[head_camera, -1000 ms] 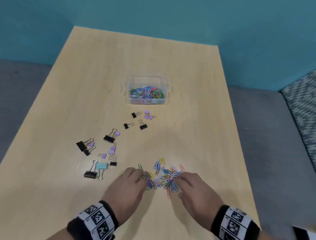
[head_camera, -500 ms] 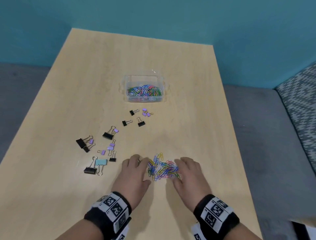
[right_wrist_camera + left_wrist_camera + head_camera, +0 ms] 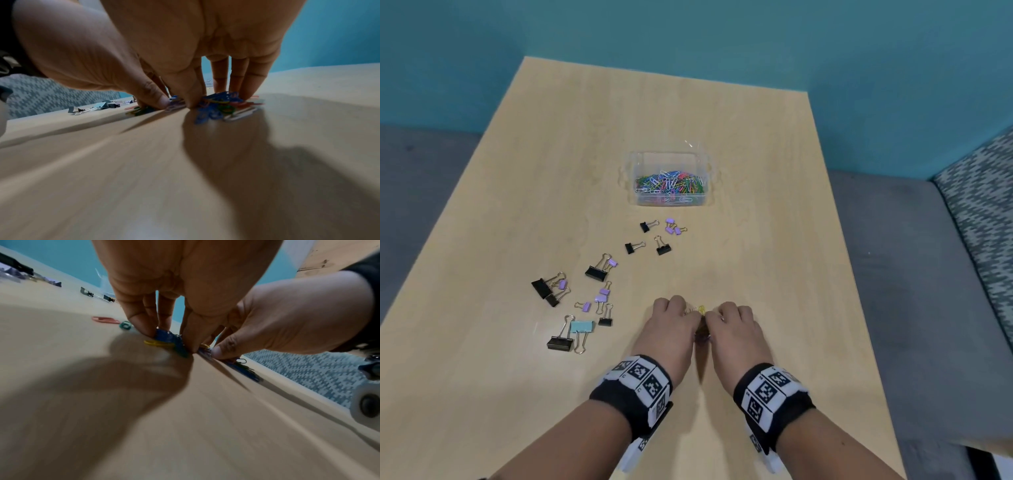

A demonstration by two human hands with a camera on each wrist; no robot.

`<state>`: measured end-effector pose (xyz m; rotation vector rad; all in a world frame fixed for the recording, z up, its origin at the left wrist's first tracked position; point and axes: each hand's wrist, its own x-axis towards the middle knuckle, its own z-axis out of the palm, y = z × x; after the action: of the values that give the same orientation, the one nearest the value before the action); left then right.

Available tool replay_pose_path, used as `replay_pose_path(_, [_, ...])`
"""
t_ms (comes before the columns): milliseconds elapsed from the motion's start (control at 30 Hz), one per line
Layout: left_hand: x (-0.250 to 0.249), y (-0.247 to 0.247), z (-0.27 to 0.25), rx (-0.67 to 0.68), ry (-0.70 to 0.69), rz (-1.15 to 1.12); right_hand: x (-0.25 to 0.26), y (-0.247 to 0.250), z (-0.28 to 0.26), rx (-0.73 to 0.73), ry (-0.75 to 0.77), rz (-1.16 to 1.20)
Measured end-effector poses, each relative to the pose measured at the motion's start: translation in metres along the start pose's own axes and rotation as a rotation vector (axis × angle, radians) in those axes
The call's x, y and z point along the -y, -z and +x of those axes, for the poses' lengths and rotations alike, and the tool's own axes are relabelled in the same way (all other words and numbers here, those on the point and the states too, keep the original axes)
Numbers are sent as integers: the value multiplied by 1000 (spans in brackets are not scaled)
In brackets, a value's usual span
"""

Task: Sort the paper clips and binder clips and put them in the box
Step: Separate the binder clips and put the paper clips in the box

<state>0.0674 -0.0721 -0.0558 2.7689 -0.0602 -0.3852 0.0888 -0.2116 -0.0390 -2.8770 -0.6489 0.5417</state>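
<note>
Near the table's front, my left hand (image 3: 675, 323) and right hand (image 3: 732, 323) are pressed together around a pile of coloured paper clips (image 3: 701, 310), fingers curled over it and thumbs closing from the near side. In the left wrist view, fingers and thumb pinch blue and yellow clips (image 3: 167, 339). In the right wrist view, fingertips rest on the heap (image 3: 218, 104). A clear plastic box (image 3: 667, 155) farther back holds many paper clips. Black (image 3: 596, 272), purple (image 3: 603, 292) and light blue (image 3: 582, 326) binder clips lie scattered to the left.
The wooden table (image 3: 756, 240) ends at its right edge close beside my right arm. Beyond it lie a grey surface and a patterned cushion (image 3: 979, 222). A pink paper clip (image 3: 104, 319) lies loose just outside my left fingers. More black binder clips (image 3: 662, 249) sit before the box.
Both hands have swept inward and met, squeezing the spread paper clips into a tight heap that is now mostly hidden under the fingers.
</note>
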Motion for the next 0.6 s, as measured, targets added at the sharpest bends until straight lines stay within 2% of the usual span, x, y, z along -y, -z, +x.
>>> replay_pose_path(200, [-1, 12, 11, 72, 9, 34, -1, 14, 11, 105, 17, 2])
replay_pose_path(400, [0, 21, 15, 118, 46, -25, -4, 20, 14, 164, 35, 36])
replay_pose_path(600, [5, 22, 19, 111, 152, -238, -3, 34, 19, 206, 42, 70])
